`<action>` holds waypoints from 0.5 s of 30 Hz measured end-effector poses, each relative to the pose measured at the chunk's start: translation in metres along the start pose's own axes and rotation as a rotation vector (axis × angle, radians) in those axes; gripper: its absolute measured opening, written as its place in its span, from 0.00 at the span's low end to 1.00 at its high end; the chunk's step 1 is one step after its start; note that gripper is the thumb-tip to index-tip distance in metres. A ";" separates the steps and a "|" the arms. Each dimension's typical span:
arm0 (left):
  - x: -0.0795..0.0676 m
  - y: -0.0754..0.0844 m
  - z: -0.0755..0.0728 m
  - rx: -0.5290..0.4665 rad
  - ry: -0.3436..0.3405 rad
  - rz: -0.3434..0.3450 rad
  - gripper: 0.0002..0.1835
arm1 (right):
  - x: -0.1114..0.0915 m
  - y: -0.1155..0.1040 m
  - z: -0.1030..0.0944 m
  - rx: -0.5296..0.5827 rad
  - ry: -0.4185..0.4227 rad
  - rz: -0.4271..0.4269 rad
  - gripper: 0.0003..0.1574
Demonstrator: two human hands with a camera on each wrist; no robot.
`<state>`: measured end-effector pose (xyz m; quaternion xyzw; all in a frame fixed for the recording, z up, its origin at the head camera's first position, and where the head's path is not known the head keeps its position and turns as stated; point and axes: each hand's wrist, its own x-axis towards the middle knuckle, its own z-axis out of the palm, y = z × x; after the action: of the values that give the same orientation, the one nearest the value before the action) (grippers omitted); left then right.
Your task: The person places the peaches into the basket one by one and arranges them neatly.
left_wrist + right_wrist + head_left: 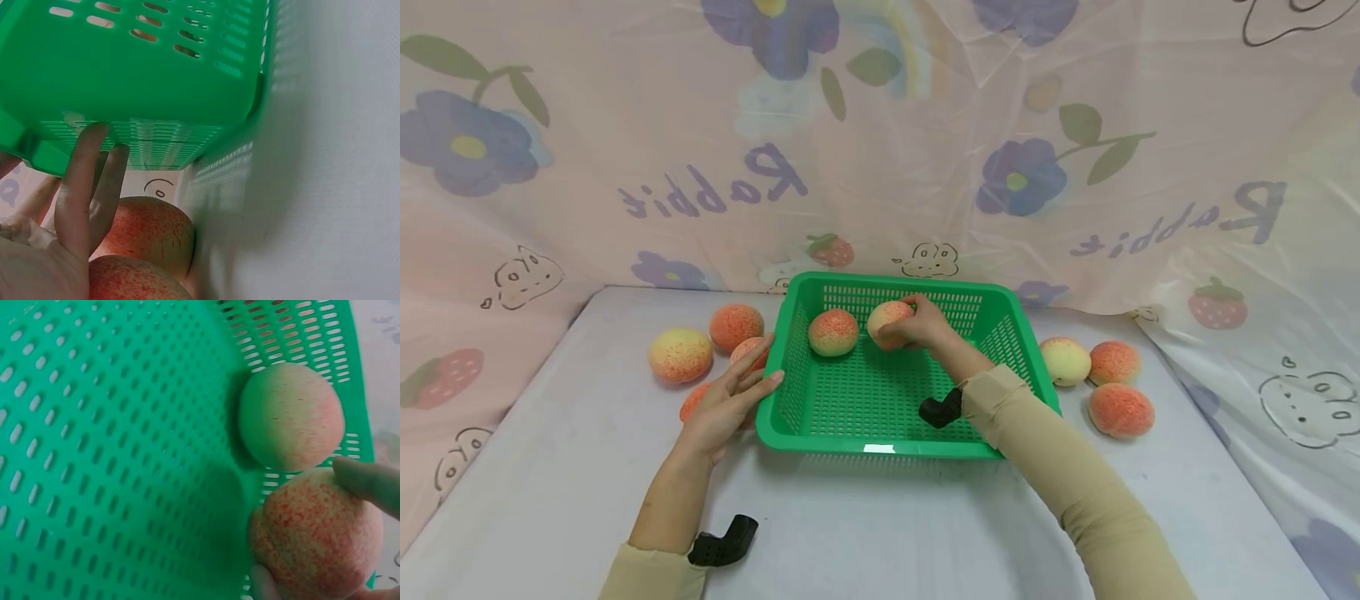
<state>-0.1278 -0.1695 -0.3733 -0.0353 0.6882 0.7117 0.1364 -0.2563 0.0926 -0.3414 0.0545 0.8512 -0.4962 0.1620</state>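
A green plastic basket with slotted walls stands on the white tabletop. Inside it, toward the back left, lies a peach. My right hand grips a second peach inside the basket, to the right of the first one. Up close in the right wrist view, the fingertips curl around the held peach, and the other peach lies beside it. My left hand touches the basket's left side with its fingers fairly straight. The left wrist view shows those fingers against the basket's outer wall.
Left of the basket lie several peaches, including a yellowish one and a redder one; my left hand partly covers others. On the right are a pale peach and two red ones, one nearer the front. A printed cloth hangs behind.
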 end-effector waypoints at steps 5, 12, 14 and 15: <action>0.001 0.000 0.001 -0.007 0.001 0.002 0.36 | 0.007 0.003 0.007 -0.094 0.040 0.001 0.46; 0.000 0.001 0.001 -0.004 0.007 -0.003 0.37 | 0.005 0.000 0.013 -0.304 0.094 -0.020 0.47; -0.001 0.001 0.001 0.003 0.011 -0.007 0.36 | 0.004 0.000 0.015 -0.314 0.086 -0.014 0.48; -0.001 0.001 0.001 0.005 0.012 -0.008 0.36 | 0.004 0.000 0.015 -0.313 0.080 -0.014 0.48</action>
<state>-0.1271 -0.1685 -0.3719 -0.0420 0.6906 0.7093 0.1351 -0.2566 0.0792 -0.3492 0.0425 0.9242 -0.3562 0.1312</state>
